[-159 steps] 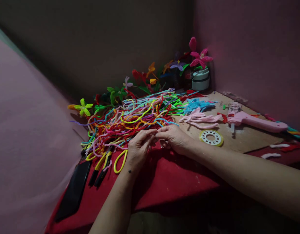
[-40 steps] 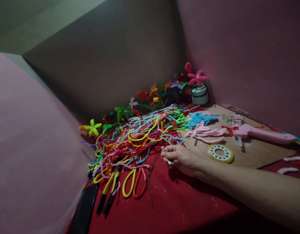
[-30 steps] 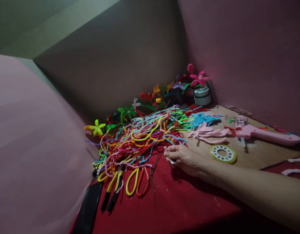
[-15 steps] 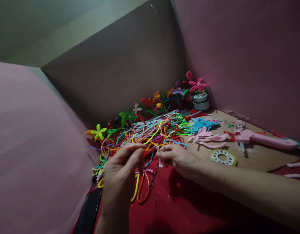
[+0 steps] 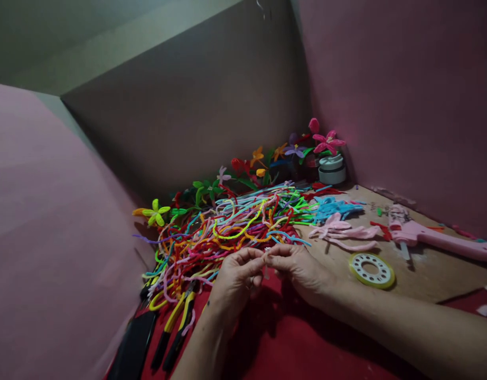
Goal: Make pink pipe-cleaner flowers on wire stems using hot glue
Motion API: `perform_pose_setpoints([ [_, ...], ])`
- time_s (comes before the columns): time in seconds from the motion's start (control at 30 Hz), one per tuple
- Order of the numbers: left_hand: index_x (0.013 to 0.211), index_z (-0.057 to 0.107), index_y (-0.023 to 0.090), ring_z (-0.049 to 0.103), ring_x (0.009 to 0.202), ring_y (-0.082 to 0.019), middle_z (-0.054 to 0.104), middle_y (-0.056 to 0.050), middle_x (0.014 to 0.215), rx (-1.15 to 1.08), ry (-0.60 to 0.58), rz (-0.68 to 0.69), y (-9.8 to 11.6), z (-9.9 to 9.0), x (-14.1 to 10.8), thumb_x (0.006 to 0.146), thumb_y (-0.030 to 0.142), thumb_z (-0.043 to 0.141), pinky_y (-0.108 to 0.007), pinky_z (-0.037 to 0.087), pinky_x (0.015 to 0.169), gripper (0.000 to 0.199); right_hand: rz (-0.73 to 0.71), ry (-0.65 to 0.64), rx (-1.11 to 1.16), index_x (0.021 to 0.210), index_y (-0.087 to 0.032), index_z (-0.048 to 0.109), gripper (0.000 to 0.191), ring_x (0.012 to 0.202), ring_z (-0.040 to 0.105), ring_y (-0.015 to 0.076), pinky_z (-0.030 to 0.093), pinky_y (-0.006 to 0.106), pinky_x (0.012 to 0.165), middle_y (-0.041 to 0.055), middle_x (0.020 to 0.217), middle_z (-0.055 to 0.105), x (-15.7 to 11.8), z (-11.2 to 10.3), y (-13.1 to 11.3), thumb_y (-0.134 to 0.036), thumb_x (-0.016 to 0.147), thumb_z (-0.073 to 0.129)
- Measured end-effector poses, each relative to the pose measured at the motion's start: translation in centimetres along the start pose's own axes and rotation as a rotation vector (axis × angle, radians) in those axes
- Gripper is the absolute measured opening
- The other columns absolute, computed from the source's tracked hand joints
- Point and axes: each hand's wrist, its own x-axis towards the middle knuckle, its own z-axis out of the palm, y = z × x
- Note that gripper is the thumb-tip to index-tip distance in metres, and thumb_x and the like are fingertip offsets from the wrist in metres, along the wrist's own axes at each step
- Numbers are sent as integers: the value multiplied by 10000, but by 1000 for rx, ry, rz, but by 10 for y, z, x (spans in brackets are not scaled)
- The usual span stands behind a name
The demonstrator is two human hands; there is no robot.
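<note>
My left hand [image 5: 236, 275] and my right hand [image 5: 301, 268] meet fingertip to fingertip above the red cloth [image 5: 291, 338]. Between their pinched thumbs and forefingers is a small white bundle [image 5: 267, 251], with a pale tuft at its top and a thin end hanging below. What it is made of is too small to tell. Just behind the hands lies a heap of coloured pipe cleaners [image 5: 235, 224]. Pliers [image 5: 176, 324] with yellow and black handles rest left of my left forearm.
Pipe-cleaner flowers [image 5: 208, 191] line the back. On the brown board [image 5: 421, 285] at the right are a pink glue gun [image 5: 441, 240], a roll of tape [image 5: 372, 270], pink petals [image 5: 342, 235] and blue pieces [image 5: 334, 208]. A black phone-like slab [image 5: 134, 343] lies at the left.
My left hand has moved right and its fingertips now meet those of my right hand at the white bundle. The pliers at the left have come into sight; the view has shifted slightly.
</note>
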Motion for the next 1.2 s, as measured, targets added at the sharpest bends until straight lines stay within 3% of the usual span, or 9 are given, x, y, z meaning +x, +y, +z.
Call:
perform_pose_setpoints([
  [0.13, 738, 621, 109, 332, 306, -16, 508, 35, 462, 49, -20, -30, 0, -1, -1, 677, 232, 674, -134, 256, 288, 147, -1, -45, 32, 609, -144, 633, 113, 482, 367, 66, 232, 249, 513, -34, 520, 524, 0, -1, 6, -236, 626, 698],
  [0.3, 685, 620, 107, 356, 306, -17, 618, -25, 598, 64, -46, -37, -4, 0, -3, 668, 220, 658, -155, 241, 283, 121, 49, -70, 122, 636, -143, 630, 121, 477, 403, 72, 239, 247, 511, -20, 511, 545, 0, -2, 10, -225, 605, 714],
  [0.5, 656, 623, 99, 359, 335, -13, 592, -16, 544, 162, 0, 52, -6, -1, -4, 683, 247, 662, -157, 195, 339, 156, 62, -110, 140, 650, -140, 631, 127, 462, 384, 69, 227, 244, 490, -13, 521, 552, 0, -2, 11, -220, 601, 716],
  [0.87, 667, 569, 116, 320, 314, -3, 536, 27, 496, 6, -15, 44, -13, -1, 4, 642, 256, 691, -146, 189, 331, 188, 68, -102, 210, 685, -134, 647, 180, 432, 371, 57, 218, 236, 466, -22, 505, 544, 2, -2, 10, -234, 569, 740],
  [1.07, 724, 555, 109, 266, 294, 18, 493, 51, 495, -66, -64, -1, -14, -2, 5, 643, 262, 690, -122, 179, 306, 219, 46, -174, 206, 709, -118, 676, 169, 536, 493, 92, 293, 245, 523, 24, 601, 612, 3, -4, 6, -151, 551, 727],
  [1.2, 750, 557, 116, 262, 286, 7, 498, 51, 505, -80, -105, -31, -16, -3, 5, 661, 257, 676, -120, 211, 273, 205, 27, -196, 209, 677, -107, 672, 138, 532, 495, 91, 292, 245, 511, 21, 603, 603, 4, -5, 6, -157, 559, 721],
])
